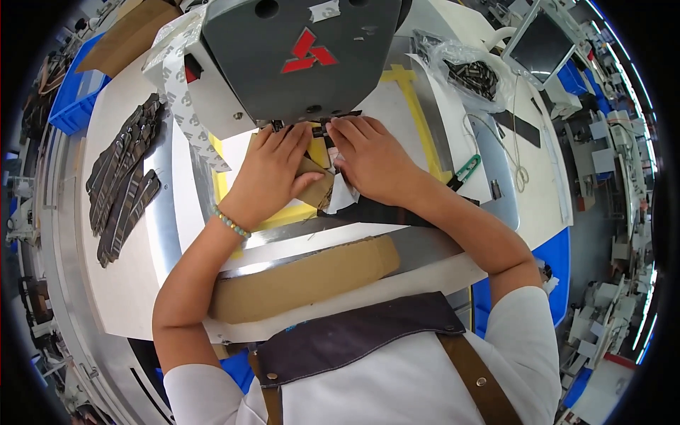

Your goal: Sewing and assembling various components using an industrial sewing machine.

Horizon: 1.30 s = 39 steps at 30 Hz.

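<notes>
- Behind the counter (120, 304) is a workshop; on it, the grey sewing machine head (297, 71) stands low over the hands.
- The left hand (276, 173) and the right hand (368, 159) have fingers stretched forward; whether they pinch something, I cannot tell.
- A dark strip (349, 114) lies at the right fingertips, just below the machine head; a cardboard piece (317, 185) is between the hands.
- Fingers could be hurt if the machine runs now, because they are so near; uneven pressing may turn the strip.
- The hanging tape (185, 99) might catch the left wrist.
- Green snips (466, 170) near the right forearm limit sideways movement; leftward, before the strip bundle (124, 177), there is more room.
</notes>
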### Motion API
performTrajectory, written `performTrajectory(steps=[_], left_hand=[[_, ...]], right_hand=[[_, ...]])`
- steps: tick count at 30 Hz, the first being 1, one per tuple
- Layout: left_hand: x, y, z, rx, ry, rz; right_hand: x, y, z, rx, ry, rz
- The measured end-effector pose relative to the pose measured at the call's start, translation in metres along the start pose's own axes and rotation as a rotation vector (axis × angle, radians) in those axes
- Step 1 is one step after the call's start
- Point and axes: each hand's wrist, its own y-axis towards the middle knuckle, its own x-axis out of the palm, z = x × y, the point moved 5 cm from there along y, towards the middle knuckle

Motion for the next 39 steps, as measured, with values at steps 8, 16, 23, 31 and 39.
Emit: performTrajectory(steps=[8,16,23,31,39], left_hand=[[0.002,0.0,-0.002,-0.016,-0.022,0.008],[0.0,-0.001,0.0,-0.015,-0.013,-0.008],[-0.003,0.001,0.0,-0.008,-0.019,0.058],[-0.001,0.002,-0.004,0.0,0.029,0.024],[-0.001,0.008,-0.011,-0.046,-0.018,-0.045]], right_hand=[[-0.004,-0.002,0.001,-0.024,0.058,0.08],[-0.003,-0.001,0.001,0.0,0.062,0.068],[-0.004,-0.001,0.001,0.011,0.111,0.076],[-0.003,0.005,0.006,0.01,0.07,0.078],[0.001,0.01,0.013,-0.02,0.029,0.122]])
